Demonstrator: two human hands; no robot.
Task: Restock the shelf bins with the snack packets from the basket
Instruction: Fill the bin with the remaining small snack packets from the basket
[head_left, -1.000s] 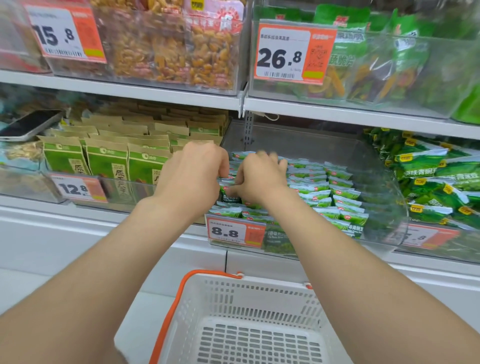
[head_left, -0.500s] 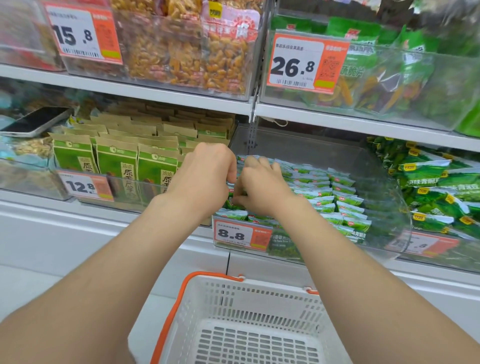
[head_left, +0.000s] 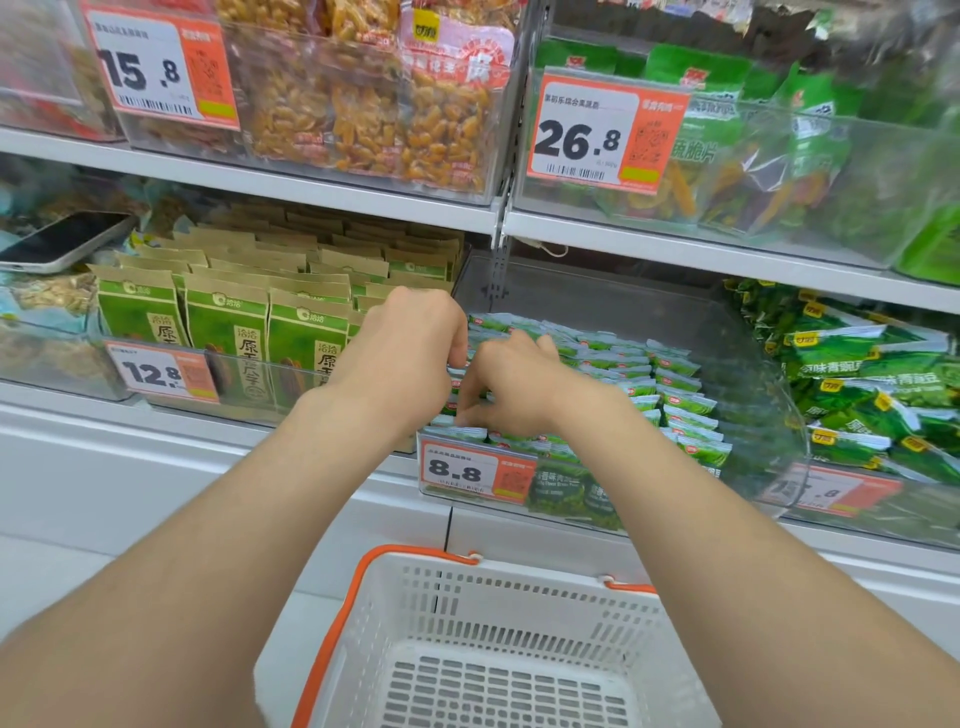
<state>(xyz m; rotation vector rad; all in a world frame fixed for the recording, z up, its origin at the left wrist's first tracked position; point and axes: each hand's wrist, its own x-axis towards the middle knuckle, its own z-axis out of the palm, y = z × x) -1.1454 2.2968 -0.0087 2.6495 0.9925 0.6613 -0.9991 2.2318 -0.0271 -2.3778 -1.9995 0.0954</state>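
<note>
"Bright in here: even, white light from overhead, hardly a hard shadow anywhere."

"Just a soft dimness under the upper shelf (head_left: 363, 195). The clear bin front (head_left: 857, 171) has a milky sheen."

"The snack packets (head_left: 670, 400) in the middle look sharp, but the top right corner smears."

"And the forearms (head_left: 208, 571) stretch wide at the bottom edge."

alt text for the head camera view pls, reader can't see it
A person's left hand and right hand reach into a clear shelf bin tagged 8.8, fingers curled among rows of small green packets. Below their forearms sits a white basket with orange handles; no packets show in its visible part. Neighbouring bins hold other snacks.
</note>
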